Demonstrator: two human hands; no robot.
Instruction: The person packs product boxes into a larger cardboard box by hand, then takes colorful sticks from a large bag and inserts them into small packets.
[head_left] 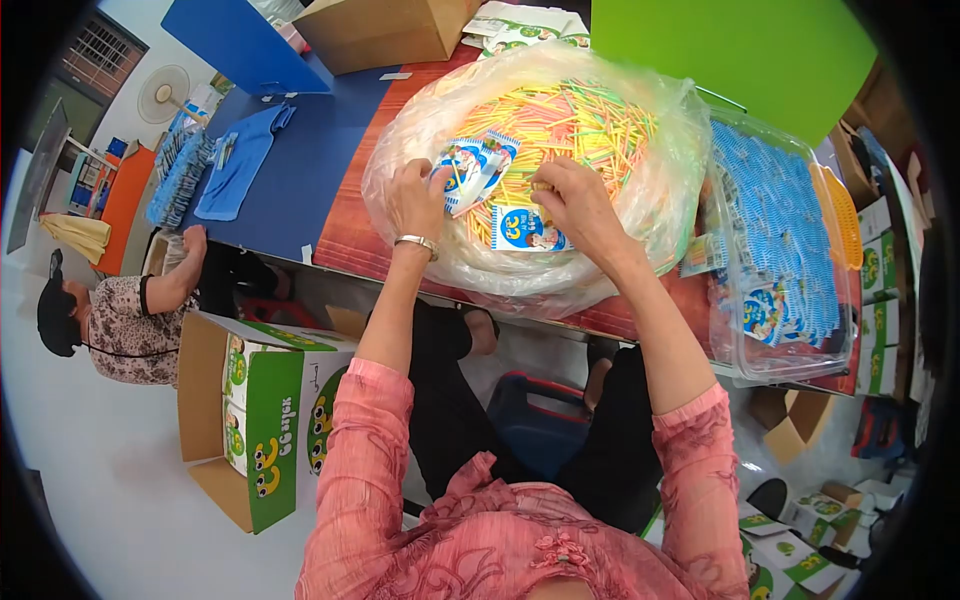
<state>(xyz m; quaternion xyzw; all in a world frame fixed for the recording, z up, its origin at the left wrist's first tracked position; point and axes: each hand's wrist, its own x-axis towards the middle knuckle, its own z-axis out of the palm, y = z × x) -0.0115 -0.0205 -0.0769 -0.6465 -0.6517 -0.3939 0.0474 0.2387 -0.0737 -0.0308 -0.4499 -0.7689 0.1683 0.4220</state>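
A large clear plastic bag [668, 225] lies spread open on the table, filled with thin yellow, pink and green sticks [600, 115]. My left hand [415, 203] is at the bag's left side, fingers curled at the edge of a blue-and-white packet [460, 165]. A second packet [497, 160] overlaps that one on its right. My right hand [580, 205] is closed in a pinch over the sticks; what its fingertips hold is too small to make out. Just below those fingertips a third blue-and-white packet [525, 230] lies flat on the sticks.
On the right stands a clear plastic bin [735, 372] with many blue packets. A green panel [740, 50] and a cardboard box [385, 35] are at the back. A blue cloth [240, 160] lies left. Another person [130, 320] sits beyond an open carton [275, 440].
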